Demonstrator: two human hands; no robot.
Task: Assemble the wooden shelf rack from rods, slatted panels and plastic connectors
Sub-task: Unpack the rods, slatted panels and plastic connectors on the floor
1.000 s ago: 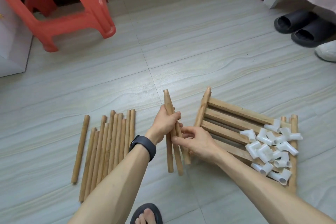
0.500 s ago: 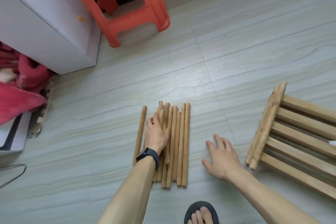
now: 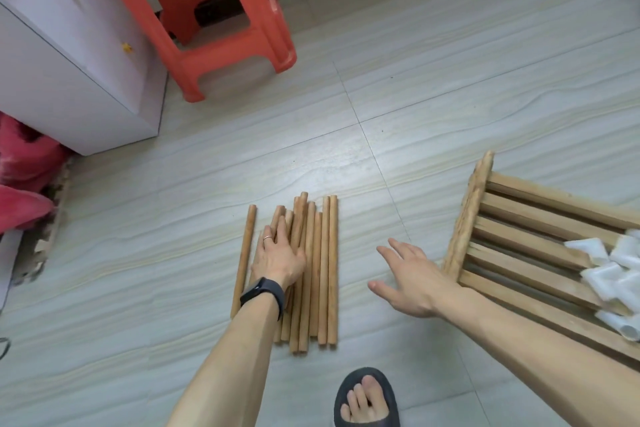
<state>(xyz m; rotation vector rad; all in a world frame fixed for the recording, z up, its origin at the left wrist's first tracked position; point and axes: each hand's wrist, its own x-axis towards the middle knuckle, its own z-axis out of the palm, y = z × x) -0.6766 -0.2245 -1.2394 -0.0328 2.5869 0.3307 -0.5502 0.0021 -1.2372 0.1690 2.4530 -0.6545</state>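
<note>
Wooden rods [image 3: 325, 270]: light-brown round sticks lying side by side on the floor [image 3: 450, 114], roughly parallel, a few overlapping. A single rod [image 3: 244, 260] lies just apart on their left. Slatted panel [image 3: 519, 253]: wooden, flat on the floor, well to the right. White plastic connectors [image 3: 609, 274]: heaped on the panel's right part.

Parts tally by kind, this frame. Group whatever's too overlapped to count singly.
Rod lying apart: 1
Rod bundle: 1
Slatted panel stack: 1
Connector heap: 1
Total: 4
</note>
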